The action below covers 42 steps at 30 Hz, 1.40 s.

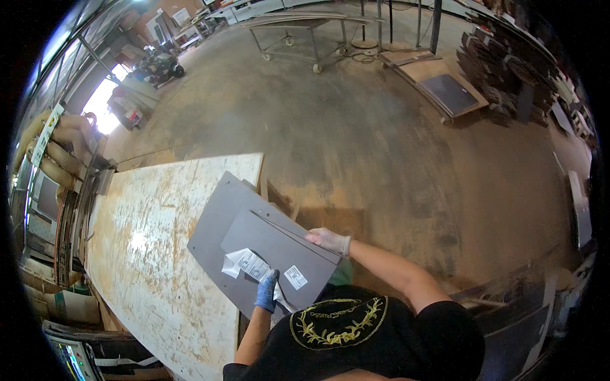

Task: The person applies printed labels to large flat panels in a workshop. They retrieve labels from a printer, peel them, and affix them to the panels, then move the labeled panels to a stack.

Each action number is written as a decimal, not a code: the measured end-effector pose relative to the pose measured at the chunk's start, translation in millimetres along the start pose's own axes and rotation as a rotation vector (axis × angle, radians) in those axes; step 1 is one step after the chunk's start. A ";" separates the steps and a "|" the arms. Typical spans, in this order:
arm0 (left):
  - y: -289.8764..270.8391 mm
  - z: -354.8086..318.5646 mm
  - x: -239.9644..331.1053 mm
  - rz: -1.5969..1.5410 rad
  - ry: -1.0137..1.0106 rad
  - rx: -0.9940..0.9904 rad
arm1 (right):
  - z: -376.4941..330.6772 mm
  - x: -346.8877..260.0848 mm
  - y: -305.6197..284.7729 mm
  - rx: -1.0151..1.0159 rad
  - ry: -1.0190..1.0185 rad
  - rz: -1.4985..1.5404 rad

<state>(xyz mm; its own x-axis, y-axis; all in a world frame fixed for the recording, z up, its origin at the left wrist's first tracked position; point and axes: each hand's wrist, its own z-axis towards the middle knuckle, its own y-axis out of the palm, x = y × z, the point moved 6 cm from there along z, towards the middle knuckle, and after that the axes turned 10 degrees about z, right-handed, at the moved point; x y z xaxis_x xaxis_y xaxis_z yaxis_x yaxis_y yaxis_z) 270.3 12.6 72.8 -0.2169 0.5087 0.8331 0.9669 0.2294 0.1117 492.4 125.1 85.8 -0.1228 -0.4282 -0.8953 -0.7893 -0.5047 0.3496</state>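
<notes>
A large grey flat panel [219, 213] with small holes near its edges lies slanted over the table's right edge, close to my body. A smaller grey panel [270, 238] rests on top of it, with a thin gap showing along its right side. My right hand [329, 241], in a whitish glove, is closed on the right edge of the panels. My left hand [267, 291], in a blue glove, is closed on a strip of white printed labels [249, 263] that trails across the smaller panel. One white label [295, 277] lies flat on that panel, right of my left hand.
A worn whitish table [146, 235] stands to the left. Ahead, a wheeled metal cart [305, 24] carries sheets. At the far right, a low wheeled platform [419, 76] holds a dark panel [449, 92] beside stacked dark offcuts [502, 63]. Machine hoses [60, 155] are at the left.
</notes>
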 end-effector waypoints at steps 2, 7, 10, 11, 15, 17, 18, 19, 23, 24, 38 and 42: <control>40.0 47.8 17.6 -0.010 0.010 -0.003 | 20.7 -20.3 -65.7 0.039 -0.047 -0.105; 164.2 168.9 88.8 -0.019 -0.027 -0.041 | 23.4 -114.4 -216.8 0.145 -0.247 0.078; 250.6 228.9 129.5 -0.036 -0.047 -0.143 | -0.3 -150.4 -311.6 0.337 -0.327 0.179; 295.4 235.1 157.9 0.061 -0.092 -0.166 | -16.3 -159.4 -341.5 0.409 -0.270 0.220; 418.4 326.5 162.3 -0.103 -0.305 -0.406 | -67.4 -212.0 -463.5 0.758 -0.312 0.252; 458.5 370.0 156.5 -0.084 -0.324 -0.436 | -85.1 -200.0 -539.1 0.972 -0.289 0.255; 485.9 391.1 156.6 -0.091 -0.316 -0.448 | -91.6 -214.5 -575.6 0.973 -0.278 0.337; 507.0 409.5 153.4 -0.080 -0.337 -0.418 | -99.2 -228.7 -610.2 0.968 -0.263 0.417; 614.0 452.0 154.5 -0.077 -0.314 -0.362 | -146.6 -286.2 -777.7 1.287 -0.197 0.299; 617.0 454.0 166.9 -0.107 -0.375 -0.368 | -149.1 -294.4 -799.0 1.365 -0.173 0.257; 837.3 633.8 282.2 0.031 -0.349 -0.230 | -204.3 -386.9 -1168.1 1.634 -0.704 0.594; 945.1 700.9 349.1 0.249 -0.395 -0.284 | -237.9 -308.3 -1240.2 2.181 -0.329 0.463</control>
<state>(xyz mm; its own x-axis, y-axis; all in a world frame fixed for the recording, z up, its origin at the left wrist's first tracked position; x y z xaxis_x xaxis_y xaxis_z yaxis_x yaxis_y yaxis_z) 1014.3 988.6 89.6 0.0423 0.8048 0.5920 0.9819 -0.1429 0.1241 1652.3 704.7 -6.2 -0.3174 -0.0201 -0.9481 0.0963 0.9939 -0.0532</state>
